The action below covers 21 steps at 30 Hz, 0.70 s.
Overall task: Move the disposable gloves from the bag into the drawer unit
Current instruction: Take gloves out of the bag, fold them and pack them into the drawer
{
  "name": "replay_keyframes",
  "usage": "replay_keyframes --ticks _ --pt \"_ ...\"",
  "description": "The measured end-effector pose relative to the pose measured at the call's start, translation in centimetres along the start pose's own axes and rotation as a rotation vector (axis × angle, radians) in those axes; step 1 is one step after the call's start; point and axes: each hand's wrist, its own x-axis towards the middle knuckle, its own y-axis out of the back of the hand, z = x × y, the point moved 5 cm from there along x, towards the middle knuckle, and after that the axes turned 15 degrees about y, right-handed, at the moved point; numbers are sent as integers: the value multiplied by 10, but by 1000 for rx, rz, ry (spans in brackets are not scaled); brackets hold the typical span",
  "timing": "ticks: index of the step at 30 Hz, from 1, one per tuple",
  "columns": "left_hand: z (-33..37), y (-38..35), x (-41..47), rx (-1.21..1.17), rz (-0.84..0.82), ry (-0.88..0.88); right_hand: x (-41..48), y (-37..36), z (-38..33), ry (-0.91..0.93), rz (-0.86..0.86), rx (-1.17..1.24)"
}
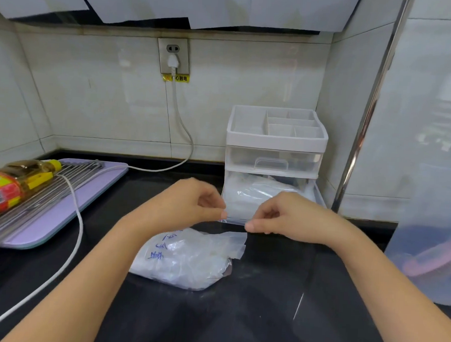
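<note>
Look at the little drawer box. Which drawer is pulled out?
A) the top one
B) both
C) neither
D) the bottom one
D: the bottom drawer juts out with gloves inside, its front edge pinched by the left hand and right hand; the top drawer sits flush.

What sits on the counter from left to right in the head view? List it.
Oil bottle → bag of gloves → drawer unit → frosted plastic container.
</note>
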Motion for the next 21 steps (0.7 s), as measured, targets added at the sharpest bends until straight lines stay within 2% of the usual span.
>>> replay_keyframes --ticks 5,8,12,16,21 --pt "-26 -37 -9 -33 6 21 12 -38 16 -4 -9 138" --pt "-29 -56 -7 -43 37 8 15 -49 19 6 133 276" --pt "-31 -65 -5 2 135 22 13 -49 19 6 300 325" --pt "-34 -70 -4 85 98 37 7 -34 15 107 417 295" --pt "-38 -67 -2 64 76 78 -7 7 3 274 707 344"
